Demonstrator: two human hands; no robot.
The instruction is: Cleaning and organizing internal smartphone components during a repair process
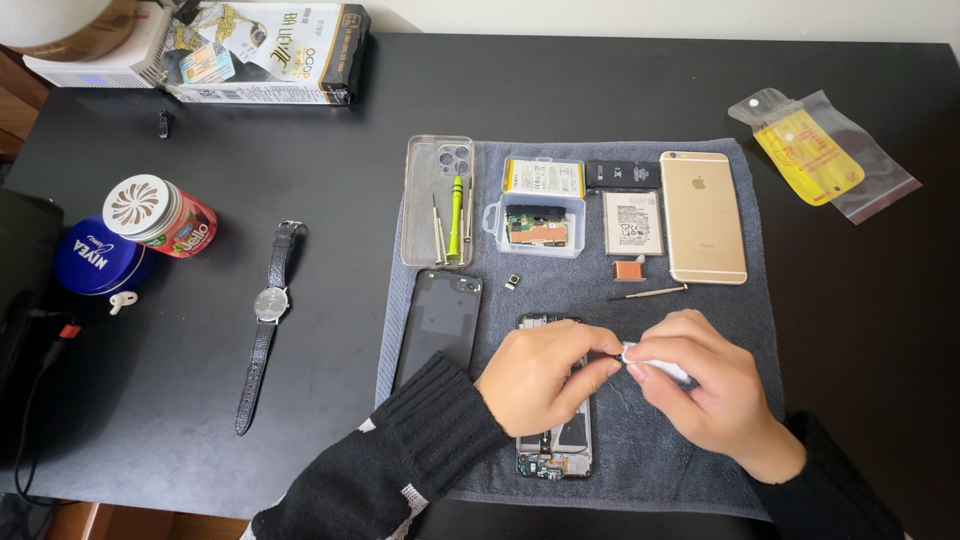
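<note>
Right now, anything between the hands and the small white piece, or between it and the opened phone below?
Nothing visible. Both hands, left hand and right hand, already pinch the small white piece directly. They sit just above the opened phone, partly covering it; whether the piece touches it can't be told.

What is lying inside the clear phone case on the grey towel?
Inside the clear phone case lie a green-handled screwdriver and two thin metal tools. Nothing covers them. Whether smaller parts lie there too cannot be told.
</note>
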